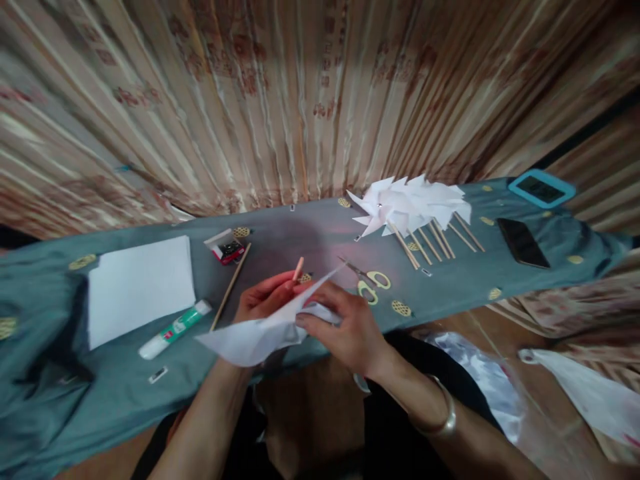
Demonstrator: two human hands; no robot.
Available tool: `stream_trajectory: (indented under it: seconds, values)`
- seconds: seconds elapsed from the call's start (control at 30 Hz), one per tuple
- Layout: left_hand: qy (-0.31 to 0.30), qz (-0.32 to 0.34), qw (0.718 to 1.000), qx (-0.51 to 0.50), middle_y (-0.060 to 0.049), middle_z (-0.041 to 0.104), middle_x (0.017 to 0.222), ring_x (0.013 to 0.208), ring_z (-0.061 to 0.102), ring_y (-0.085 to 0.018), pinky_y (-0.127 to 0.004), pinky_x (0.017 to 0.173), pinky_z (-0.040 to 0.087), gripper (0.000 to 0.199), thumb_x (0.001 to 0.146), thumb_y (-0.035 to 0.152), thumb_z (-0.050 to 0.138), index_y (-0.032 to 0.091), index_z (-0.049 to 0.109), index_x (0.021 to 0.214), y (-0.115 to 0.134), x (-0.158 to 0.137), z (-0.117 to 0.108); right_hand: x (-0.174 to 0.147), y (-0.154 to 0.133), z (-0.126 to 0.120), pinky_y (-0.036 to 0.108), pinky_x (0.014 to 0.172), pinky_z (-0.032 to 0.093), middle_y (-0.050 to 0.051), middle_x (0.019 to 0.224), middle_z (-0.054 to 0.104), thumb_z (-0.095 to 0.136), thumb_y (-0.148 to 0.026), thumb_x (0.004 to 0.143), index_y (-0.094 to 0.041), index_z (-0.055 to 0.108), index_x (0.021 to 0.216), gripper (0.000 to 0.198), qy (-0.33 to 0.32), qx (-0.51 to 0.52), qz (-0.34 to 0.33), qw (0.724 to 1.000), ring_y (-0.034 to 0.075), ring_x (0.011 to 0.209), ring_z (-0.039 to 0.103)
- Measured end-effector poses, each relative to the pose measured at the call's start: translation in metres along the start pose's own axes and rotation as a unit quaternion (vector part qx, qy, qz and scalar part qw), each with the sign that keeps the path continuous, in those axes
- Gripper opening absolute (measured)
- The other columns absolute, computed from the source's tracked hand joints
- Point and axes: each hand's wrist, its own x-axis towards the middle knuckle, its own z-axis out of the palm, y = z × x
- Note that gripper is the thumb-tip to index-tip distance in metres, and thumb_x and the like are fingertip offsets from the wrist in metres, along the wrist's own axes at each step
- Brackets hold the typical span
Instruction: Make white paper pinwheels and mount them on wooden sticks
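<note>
My right hand [345,320] pinches a white sheet of paper [270,333] between thumb and fingers. The paper is partly folded, with one pointed corner rising to the right and another hanging over my left wrist. Behind the paper is my left hand [265,293], its fingers curled against the sheet and partly hidden. A short, light-tipped thing, a fingertip or a stick end, sticks up there; I cannot tell which. Scissors [367,277] with yellow handles lie just beyond my right hand. Left of my left hand rests a loose wooden stick [231,287].
Several white paper pinwheels [395,203] on wooden sticks overlap at the back right. A paper stack [143,287], a glue stick [175,330] and a small open red box [225,247] lie left. A phone [523,242] and a blue-framed device [543,189] are far right.
</note>
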Motion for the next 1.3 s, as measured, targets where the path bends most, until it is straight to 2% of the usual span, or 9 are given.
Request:
stream_trajectory:
  seconds: [0.1, 0.2, 0.4, 0.53, 0.7, 0.8, 0.9, 1.03, 1.3]
  values:
    - [-0.003, -0.059, 0.996, -0.073, -0.001, 0.069, 0.065, 0.052, 0.058, -0.011, -0.021, 0.048, 0.043, 0.042, 0.052, 0.039, 0.088, 0.016, 0.077, 0.085, 0.0, -0.004, 0.003, -0.013, -0.007, -0.008, 0.027, 0.079, 0.057, 0.0, 0.101, 0.075, 0.063, -0.021, 0.082, -0.025, 0.066, 0.097, 0.016, 0.044, -0.131, -0.086, 0.987, 0.015, 0.086, 0.071]
    - [-0.019, -0.076, 0.988, -0.133, 0.0, 0.067, 0.061, 0.052, 0.056, -0.008, -0.019, 0.049, 0.04, 0.043, 0.047, 0.039, 0.091, 0.017, 0.078, 0.082, -0.002, -0.008, 0.007, -0.018, -0.013, -0.018, 0.025, 0.075, 0.058, 0.001, 0.09, 0.076, 0.059, -0.019, 0.085, -0.024, 0.064, 0.101, 0.018, 0.077, -0.219, -0.168, 0.958, 0.015, 0.08, 0.072]
    - [0.03, -0.124, 0.974, -0.187, -0.001, 0.069, 0.064, 0.052, 0.055, -0.009, -0.02, 0.05, 0.04, 0.044, 0.042, 0.031, 0.093, 0.017, 0.079, 0.081, -0.001, -0.019, 0.019, -0.017, -0.013, -0.031, 0.032, 0.069, 0.059, 0.009, 0.094, 0.076, 0.058, -0.024, 0.089, -0.02, 0.063, 0.102, 0.015, 0.14, -0.315, -0.232, 0.91, 0.022, 0.085, 0.072]
    - [0.034, -0.117, 0.978, -0.167, -0.005, 0.073, 0.072, 0.059, 0.058, -0.013, -0.024, 0.057, 0.045, 0.042, 0.039, 0.03, 0.092, 0.017, 0.079, 0.077, 0.002, -0.024, 0.024, -0.013, -0.012, -0.032, 0.035, 0.075, 0.059, 0.006, 0.091, 0.075, 0.059, -0.019, 0.088, -0.023, 0.062, 0.107, 0.02, 0.152, -0.295, -0.27, 0.904, 0.021, 0.088, 0.072]
    - [-0.032, -0.048, 0.994, -0.094, -0.006, 0.071, 0.081, 0.072, 0.059, -0.017, -0.025, 0.063, 0.045, 0.028, 0.057, 0.032, 0.084, 0.017, 0.08, 0.08, 0.003, -0.026, 0.023, -0.01, -0.017, -0.034, 0.035, 0.077, 0.058, 0.003, 0.091, 0.074, 0.058, -0.01, 0.085, -0.025, 0.06, 0.113, 0.031, 0.143, -0.274, -0.297, 0.904, 0.02, 0.088, 0.071]
    - [-0.056, -0.025, 0.995, -0.081, -0.006, 0.068, 0.076, 0.067, 0.056, -0.015, -0.025, 0.062, 0.043, 0.024, 0.058, 0.033, 0.083, 0.017, 0.08, 0.076, 0.003, -0.026, 0.022, -0.011, -0.02, -0.036, 0.035, 0.077, 0.057, 0.003, 0.09, 0.073, 0.055, -0.008, 0.084, -0.026, 0.06, 0.111, 0.033, 0.135, -0.259, -0.296, 0.909, 0.019, 0.088, 0.069]
    - [-0.065, -0.025, 0.994, -0.086, -0.006, 0.065, 0.073, 0.066, 0.054, -0.015, -0.024, 0.06, 0.041, 0.027, 0.053, 0.035, 0.086, 0.017, 0.081, 0.073, 0.004, -0.026, 0.019, -0.014, -0.023, -0.039, 0.036, 0.076, 0.056, 0.003, 0.088, 0.071, 0.057, -0.013, 0.082, -0.025, 0.061, 0.107, 0.028, 0.108, -0.253, -0.276, 0.921, 0.02, 0.083, 0.068]
    - [-0.078, -0.025, 0.994, -0.075, -0.006, 0.064, 0.076, 0.071, 0.055, -0.017, -0.025, 0.062, 0.041, 0.03, 0.057, 0.039, 0.084, 0.019, 0.081, 0.079, 0.003, -0.027, 0.016, -0.015, -0.025, -0.042, 0.038, 0.078, 0.055, 0.004, 0.088, 0.071, 0.059, -0.018, 0.084, -0.025, 0.061, 0.107, 0.024, 0.085, -0.264, -0.271, 0.922, 0.021, 0.085, 0.067]
    - [-0.101, -0.03, 0.992, -0.075, -0.004, 0.063, 0.077, 0.069, 0.054, -0.014, -0.023, 0.06, 0.039, 0.023, 0.063, 0.03, 0.08, 0.024, 0.081, 0.085, -0.002, -0.025, 0.013, -0.014, -0.025, -0.043, 0.037, 0.082, 0.053, 0.005, 0.093, 0.072, 0.051, -0.02, 0.091, -0.023, 0.059, 0.114, 0.024, 0.073, -0.259, -0.293, 0.917, 0.02, 0.089, 0.066]
